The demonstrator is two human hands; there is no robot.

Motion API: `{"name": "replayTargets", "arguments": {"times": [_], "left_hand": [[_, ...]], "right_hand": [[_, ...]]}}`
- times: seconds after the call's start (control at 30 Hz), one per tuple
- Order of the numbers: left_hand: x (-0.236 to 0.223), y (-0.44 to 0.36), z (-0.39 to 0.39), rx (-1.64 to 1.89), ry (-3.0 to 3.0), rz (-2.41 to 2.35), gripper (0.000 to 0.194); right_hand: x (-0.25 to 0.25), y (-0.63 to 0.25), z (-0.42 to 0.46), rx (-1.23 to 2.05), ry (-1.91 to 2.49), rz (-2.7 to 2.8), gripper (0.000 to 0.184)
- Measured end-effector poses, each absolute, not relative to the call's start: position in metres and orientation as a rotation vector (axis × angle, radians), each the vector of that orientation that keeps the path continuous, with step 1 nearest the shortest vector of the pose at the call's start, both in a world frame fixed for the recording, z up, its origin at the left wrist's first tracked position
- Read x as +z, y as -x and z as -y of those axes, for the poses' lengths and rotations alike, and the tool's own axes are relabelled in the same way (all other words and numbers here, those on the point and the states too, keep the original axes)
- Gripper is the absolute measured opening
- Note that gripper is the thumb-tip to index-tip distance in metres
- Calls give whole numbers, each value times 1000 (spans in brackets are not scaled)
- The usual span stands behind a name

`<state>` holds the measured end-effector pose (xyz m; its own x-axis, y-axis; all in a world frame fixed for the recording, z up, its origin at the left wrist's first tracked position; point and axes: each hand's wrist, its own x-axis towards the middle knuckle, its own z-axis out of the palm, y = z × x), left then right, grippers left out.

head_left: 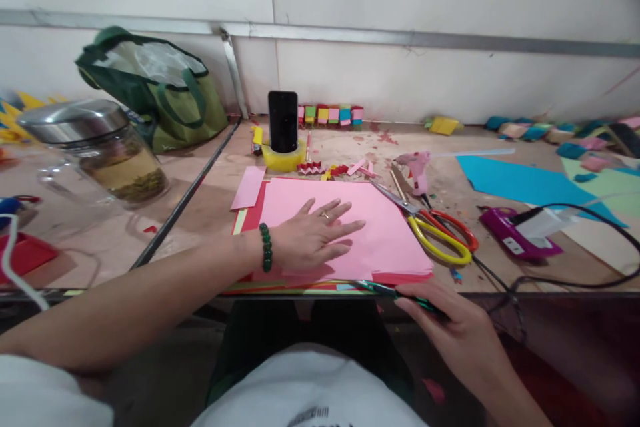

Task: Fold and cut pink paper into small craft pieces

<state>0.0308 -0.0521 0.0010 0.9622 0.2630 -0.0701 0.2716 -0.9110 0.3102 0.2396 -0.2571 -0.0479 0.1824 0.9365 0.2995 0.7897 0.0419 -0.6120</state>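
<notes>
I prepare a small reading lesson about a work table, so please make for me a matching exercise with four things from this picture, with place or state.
Column one
1. black phone
2. glass mug
3. left hand
4. right hand

Column two
A. lies with spread fingers on the pink paper
B. grips a slim green tool at the near table edge
C. stands upright at a yellow tape roll
D. is topped with a silvery lid

Right pairs: 1-C, 2-D, 3-A, 4-B
</notes>
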Motion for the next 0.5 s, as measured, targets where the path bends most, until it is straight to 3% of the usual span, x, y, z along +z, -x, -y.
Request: {"name": "replayTargets", "arguments": {"times": [0.5], "left_hand": [[-18,-13,36,-41,-2813,-187,53]], "right_hand": [[-44,-227,249,288,1726,1739,12]]}}
